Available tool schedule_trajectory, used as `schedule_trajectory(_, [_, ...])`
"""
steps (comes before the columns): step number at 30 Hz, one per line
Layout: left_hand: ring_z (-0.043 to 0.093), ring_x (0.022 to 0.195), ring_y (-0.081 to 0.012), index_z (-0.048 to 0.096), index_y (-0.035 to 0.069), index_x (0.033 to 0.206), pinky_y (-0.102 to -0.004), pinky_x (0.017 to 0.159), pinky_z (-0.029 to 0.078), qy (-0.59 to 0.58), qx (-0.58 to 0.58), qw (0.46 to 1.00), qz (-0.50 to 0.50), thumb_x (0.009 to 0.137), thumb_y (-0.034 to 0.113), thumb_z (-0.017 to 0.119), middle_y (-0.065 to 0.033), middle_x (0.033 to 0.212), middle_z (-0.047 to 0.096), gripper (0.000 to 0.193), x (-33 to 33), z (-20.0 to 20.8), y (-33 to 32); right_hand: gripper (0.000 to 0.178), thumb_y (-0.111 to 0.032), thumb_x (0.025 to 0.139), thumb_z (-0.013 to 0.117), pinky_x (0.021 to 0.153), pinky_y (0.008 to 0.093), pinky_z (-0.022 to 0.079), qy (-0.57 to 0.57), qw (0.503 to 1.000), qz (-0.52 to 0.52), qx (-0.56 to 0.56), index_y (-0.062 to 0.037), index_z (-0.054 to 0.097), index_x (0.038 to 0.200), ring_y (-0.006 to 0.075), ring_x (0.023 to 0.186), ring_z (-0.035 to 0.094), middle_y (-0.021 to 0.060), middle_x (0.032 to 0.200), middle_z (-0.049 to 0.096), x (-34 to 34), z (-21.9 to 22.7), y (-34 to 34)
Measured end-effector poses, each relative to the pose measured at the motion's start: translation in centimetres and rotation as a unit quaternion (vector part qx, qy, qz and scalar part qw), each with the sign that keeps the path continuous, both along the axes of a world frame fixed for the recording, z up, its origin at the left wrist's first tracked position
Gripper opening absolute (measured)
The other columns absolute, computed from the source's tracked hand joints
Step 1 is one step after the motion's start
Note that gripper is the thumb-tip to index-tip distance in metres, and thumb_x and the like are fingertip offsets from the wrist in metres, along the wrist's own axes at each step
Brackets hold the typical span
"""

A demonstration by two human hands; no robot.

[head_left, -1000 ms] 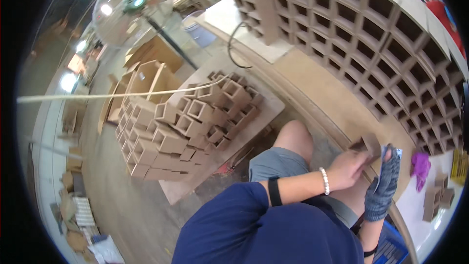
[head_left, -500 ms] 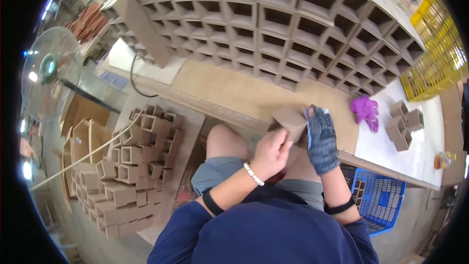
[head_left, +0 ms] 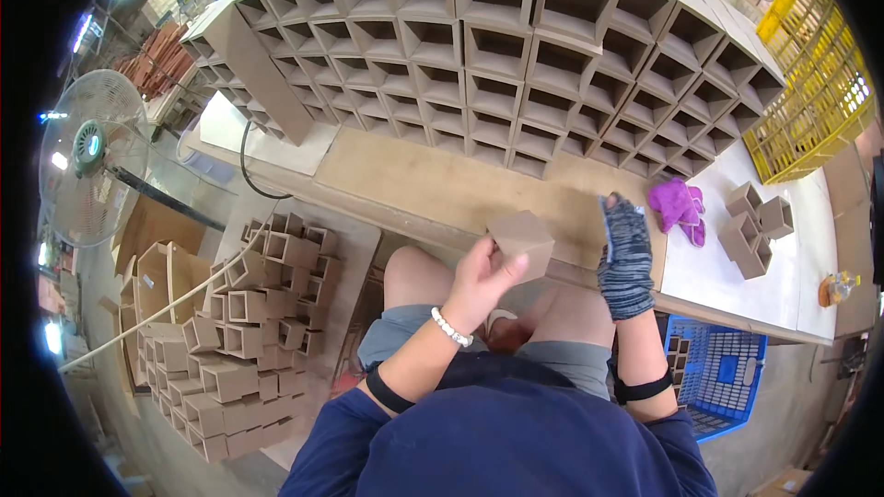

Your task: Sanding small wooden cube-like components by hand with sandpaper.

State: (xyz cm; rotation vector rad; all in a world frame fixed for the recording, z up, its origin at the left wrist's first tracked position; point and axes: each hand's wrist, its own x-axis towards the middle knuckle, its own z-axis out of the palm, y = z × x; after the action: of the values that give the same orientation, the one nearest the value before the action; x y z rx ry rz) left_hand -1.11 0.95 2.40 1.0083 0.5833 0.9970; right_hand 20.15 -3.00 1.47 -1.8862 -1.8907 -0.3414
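Left hand [head_left: 483,283] grips brown box [head_left: 527,232] between thumb and fingers; right hand [head_left: 626,258] unclear

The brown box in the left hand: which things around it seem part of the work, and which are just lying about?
Probably part of the work:
- left hand, holding the brown box
- gloved right hand
- box wall on the bench
- box pile at left

Probably just about:
- purple cloth item
- fan
- yellow crate
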Motion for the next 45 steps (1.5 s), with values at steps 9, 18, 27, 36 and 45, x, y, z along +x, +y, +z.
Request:
schedule_trajectory(9, [0.056, 0.066, -0.0266, 0.047, 0.0, 0.098, -0.0336, 0.059, 0.045, 0.271, 0.28, 0.918, 0.077, 0.077, 0.004, 0.058, -0.0138, 0.073, 0.056, 0.024, 0.4, -0.6, 0.1, 0.06, 0.006, 0.069, 0.048, 0.101, 0.0385, 0.032, 0.172, 0.982, 0.035, 0.072, -0.0003, 0.039, 0.127, 0.0336, 0.118, 0.041, 0.0196, 0.126, 0.044, -2.9, 2.9, 0.4])
schedule_trajectory(18, [0.055, 0.073, -0.0336, 0.049, -0.002, 0.101, -0.0384, 0.062, 0.045, 0.368, 0.419, 0.825, 0.097, 0.072, 0.004, 0.06, -0.0168, 0.082, 0.057, 0.031, 0.6, -1.4, -1.0, 0.037, -0.011, 0.079, 0.046, 0.096, 0.0408, 0.034, -0.068, 0.995, 0.012, -0.077, -0.0024, 0.051, 0.114, 0.0299, 0.107, 0.049, 0.0168, 0.114, 0.053, -2.5, -0.1, 2.3])
schedule_trajectory(27, [0.051, 0.066, -0.0355, 0.048, -0.003, 0.097, -0.0424, 0.058, 0.041, 0.324, 0.44, 0.83, 0.113, 0.072, 0.002, 0.057, -0.0169, 0.072, 0.053, 0.027, 0.8, -1.9, -1.1, 0.034, -0.01, 0.075, 0.052, 0.093, 0.041, 0.037, 0.011, 0.988, 0.132, -0.084, -0.003, 0.053, 0.109, 0.0293, 0.103, 0.051, 0.0157, 0.105, 0.056, -4.6, 2.5, 1.0])
schedule_trajectory(36, [0.054, 0.07, -0.0357, 0.047, -0.004, 0.101, -0.0427, 0.065, 0.043, 0.358, 0.433, 0.821, 0.103, 0.072, -0.001, 0.053, -0.018, 0.073, 0.056, 0.029, 1.1, -1.1, -0.8, 0.03, -0.012, 0.08, 0.047, 0.099, 0.0432, 0.031, 0.068, 0.971, 0.226, -0.028, -0.01, 0.056, 0.109, 0.0258, 0.107, 0.05, 0.0104, 0.108, 0.056, -4.9, 3.8, -0.4])
schedule_trajectory(45, [0.058, 0.072, -0.03, 0.05, -0.004, 0.097, -0.0403, 0.077, 0.045, 0.347, 0.548, 0.747, 0.145, 0.07, -0.004, 0.049, -0.0157, 0.077, 0.06, 0.027, 1.0, -2.6, -0.3, 0.027, -0.009, 0.081, 0.048, 0.095, 0.0394, 0.035, 0.073, 0.984, 0.163, 0.024, -0.003, 0.057, 0.106, 0.028, 0.101, 0.053, 0.0152, 0.103, 0.058, -4.8, 5.5, 0.1])
